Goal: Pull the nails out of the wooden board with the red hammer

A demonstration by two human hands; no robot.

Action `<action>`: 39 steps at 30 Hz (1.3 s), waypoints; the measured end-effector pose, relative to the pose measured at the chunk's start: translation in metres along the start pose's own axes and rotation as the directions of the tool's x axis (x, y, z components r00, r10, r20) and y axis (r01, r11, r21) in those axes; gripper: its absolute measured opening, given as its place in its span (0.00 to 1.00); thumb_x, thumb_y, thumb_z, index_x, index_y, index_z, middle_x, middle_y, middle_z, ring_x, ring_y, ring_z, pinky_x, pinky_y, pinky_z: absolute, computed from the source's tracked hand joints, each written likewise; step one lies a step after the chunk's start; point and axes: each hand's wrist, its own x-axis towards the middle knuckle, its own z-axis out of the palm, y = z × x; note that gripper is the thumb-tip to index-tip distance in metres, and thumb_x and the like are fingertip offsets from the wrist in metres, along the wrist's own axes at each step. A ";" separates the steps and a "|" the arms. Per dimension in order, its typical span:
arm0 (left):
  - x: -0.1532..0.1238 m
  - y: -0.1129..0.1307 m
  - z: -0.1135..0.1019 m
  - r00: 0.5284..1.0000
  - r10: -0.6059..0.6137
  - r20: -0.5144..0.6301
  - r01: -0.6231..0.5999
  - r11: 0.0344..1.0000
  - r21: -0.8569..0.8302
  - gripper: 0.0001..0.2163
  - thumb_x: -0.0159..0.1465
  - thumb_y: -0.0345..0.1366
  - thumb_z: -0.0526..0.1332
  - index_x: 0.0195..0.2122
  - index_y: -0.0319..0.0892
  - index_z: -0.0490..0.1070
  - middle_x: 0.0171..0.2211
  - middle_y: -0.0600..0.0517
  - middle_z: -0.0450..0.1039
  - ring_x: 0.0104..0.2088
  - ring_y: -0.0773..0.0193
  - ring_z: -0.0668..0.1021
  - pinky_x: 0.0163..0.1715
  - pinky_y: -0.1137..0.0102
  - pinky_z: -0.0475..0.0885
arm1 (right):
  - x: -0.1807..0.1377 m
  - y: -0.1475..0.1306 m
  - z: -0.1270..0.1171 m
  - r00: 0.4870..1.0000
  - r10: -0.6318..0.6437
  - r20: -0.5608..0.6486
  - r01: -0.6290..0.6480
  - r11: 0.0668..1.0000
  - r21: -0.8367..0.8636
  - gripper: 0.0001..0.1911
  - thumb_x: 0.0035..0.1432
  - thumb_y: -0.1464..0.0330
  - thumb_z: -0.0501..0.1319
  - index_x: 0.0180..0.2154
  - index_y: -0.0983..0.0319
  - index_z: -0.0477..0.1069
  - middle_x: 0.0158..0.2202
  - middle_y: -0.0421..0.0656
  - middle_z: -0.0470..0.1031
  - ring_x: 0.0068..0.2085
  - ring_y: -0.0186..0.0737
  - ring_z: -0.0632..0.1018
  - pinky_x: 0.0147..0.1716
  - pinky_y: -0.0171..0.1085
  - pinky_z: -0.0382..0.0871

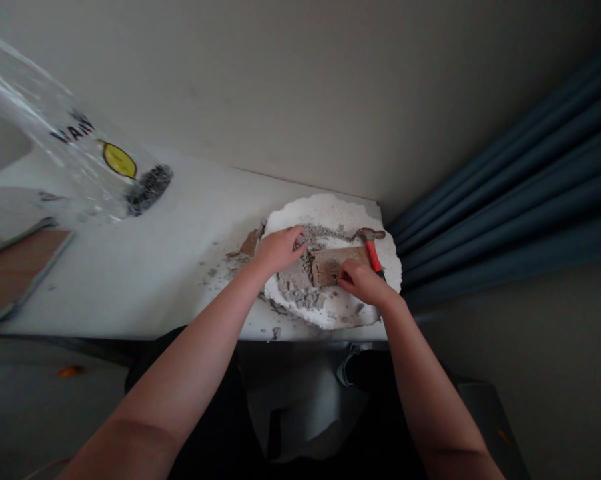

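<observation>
A rough-edged white slab [336,212] lies on the table with grey rubble [307,293] scattered across it. On it rests a flat brown piece with a mesh-like texture [325,265]. My left hand [279,248] is over the slab's left part, its fingers loosely curved above the rubble with a gap between thumb and forefinger. At the lower right of the brown piece, the fingers of my right hand [363,281] are pinched together; whatever they hold is too small to name. A hammer [371,250] with a red handle lies on the slab, just beyond my right hand.
Broken brown bits [250,243] and crumbs lie left of the slab on the white table [145,280]. A clear plastic bag [95,160] with a lemon print stands at the left, behind a brown board with grey edges [20,270]. Blue curtains [520,180] hang at the right.
</observation>
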 end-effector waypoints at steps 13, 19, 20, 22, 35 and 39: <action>-0.011 0.032 0.013 0.894 0.448 0.019 -0.411 0.836 -0.364 0.10 0.67 0.42 0.62 0.43 0.43 0.78 0.40 0.48 0.78 0.39 0.58 0.79 0.41 0.65 0.71 | 0.001 -0.026 0.005 0.937 0.091 -0.336 0.095 0.862 0.498 0.10 0.65 0.60 0.61 0.35 0.58 0.65 0.29 0.39 0.71 0.30 0.38 0.71 0.30 0.37 0.64; -0.016 0.033 0.016 0.903 0.427 0.041 -0.378 0.837 -0.395 0.11 0.69 0.40 0.58 0.36 0.43 0.79 0.34 0.50 0.79 0.37 0.59 0.78 0.41 0.65 0.71 | 0.009 -0.029 0.012 0.922 0.155 -0.356 0.100 0.790 0.605 0.09 0.64 0.60 0.61 0.36 0.59 0.67 0.28 0.38 0.70 0.28 0.37 0.71 0.29 0.36 0.64; -0.014 0.028 0.016 0.911 0.409 0.043 -0.362 0.847 -0.389 0.12 0.69 0.41 0.58 0.36 0.43 0.79 0.34 0.50 0.79 0.36 0.59 0.78 0.40 0.65 0.71 | 0.009 -0.026 0.010 0.918 0.151 -0.367 0.099 0.809 0.580 0.08 0.64 0.62 0.61 0.37 0.59 0.67 0.29 0.38 0.71 0.28 0.37 0.71 0.29 0.36 0.65; -0.008 0.017 0.014 0.936 0.352 0.021 -0.323 0.879 -0.351 0.14 0.70 0.43 0.58 0.35 0.43 0.79 0.34 0.50 0.80 0.35 0.59 0.78 0.40 0.65 0.71 | 0.006 -0.019 0.005 0.925 0.124 -0.360 0.064 0.882 0.466 0.04 0.63 0.67 0.62 0.36 0.60 0.69 0.30 0.39 0.72 0.30 0.37 0.72 0.31 0.36 0.64; -0.003 0.001 0.034 0.966 0.203 -0.159 -0.240 0.933 -0.267 0.18 0.72 0.48 0.55 0.35 0.43 0.77 0.32 0.49 0.80 0.33 0.60 0.78 0.37 0.67 0.71 | 0.002 -0.011 0.007 1.000 0.018 -0.023 -0.019 0.998 -0.053 0.06 0.58 0.78 0.64 0.37 0.62 0.75 0.39 0.46 0.77 0.38 0.43 0.75 0.37 0.37 0.61; -0.006 0.007 0.032 0.967 0.120 -0.226 -0.192 0.923 -0.334 0.18 0.72 0.50 0.55 0.36 0.43 0.76 0.31 0.50 0.80 0.30 0.63 0.78 0.36 0.68 0.72 | 0.001 -0.013 0.007 1.000 0.003 -0.001 -0.004 0.994 -0.113 0.05 0.60 0.76 0.65 0.39 0.63 0.76 0.41 0.48 0.77 0.38 0.44 0.76 0.36 0.37 0.61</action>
